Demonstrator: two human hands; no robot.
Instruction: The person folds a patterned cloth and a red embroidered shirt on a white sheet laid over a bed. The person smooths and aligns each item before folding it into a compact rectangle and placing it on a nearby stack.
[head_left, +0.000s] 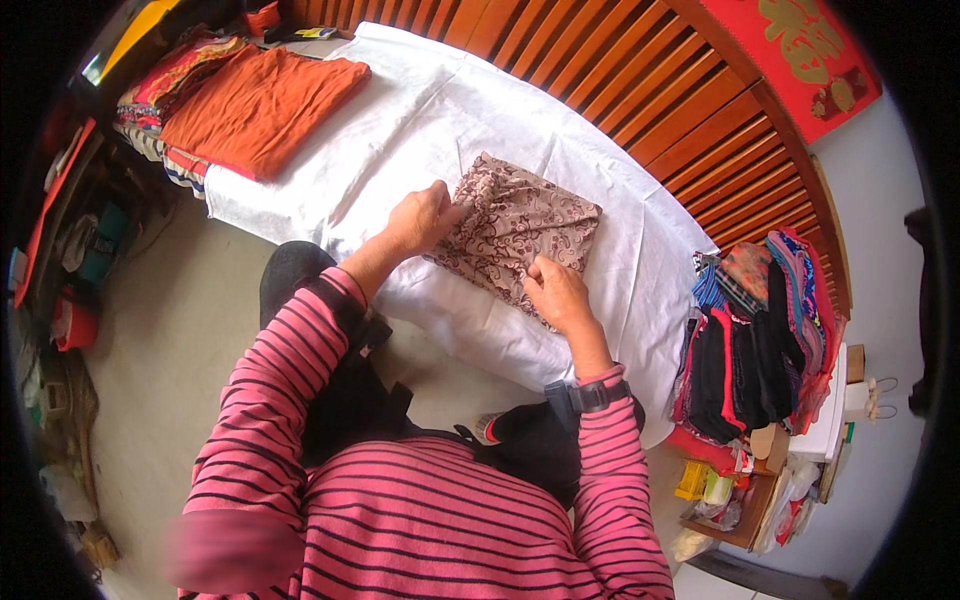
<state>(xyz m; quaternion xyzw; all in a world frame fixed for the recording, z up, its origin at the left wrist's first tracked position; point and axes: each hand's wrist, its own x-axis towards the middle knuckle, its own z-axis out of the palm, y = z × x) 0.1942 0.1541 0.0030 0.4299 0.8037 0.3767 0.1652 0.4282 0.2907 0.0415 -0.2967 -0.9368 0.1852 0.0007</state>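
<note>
A folded brown-and-beige patterned garment with gathered fabric along its left side lies on a white sheet. My left hand is at the garment's left edge, fingers curled; whether cloth is pinched in them is hard to tell. Over the garment's lower right part is my right hand, its fingers bent in towards the cloth. Whether it grips the fabric cannot be made out either.
Folded clothes with an orange cloth on top are stacked at the upper left. More folded clothes stand at the right end. A slatted wooden backrest runs behind the sheet. A wooden box with packets is at the lower right.
</note>
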